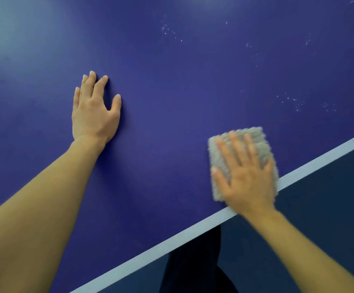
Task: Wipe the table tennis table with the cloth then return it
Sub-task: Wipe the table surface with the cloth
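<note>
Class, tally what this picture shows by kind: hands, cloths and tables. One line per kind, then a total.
Hands: 2 (left hand flat on the table, right hand pressing the cloth)
Cloths: 1 (grey cloth)
Tables: 1 (blue table tennis table)
Total: 4

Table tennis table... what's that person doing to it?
A person is wiping the blue table tennis table with a grey cloth. The right hand presses flat on the cloth, close to the white edge line. The left hand rests flat on the bare table. White specks show farther up on the right.
</note>
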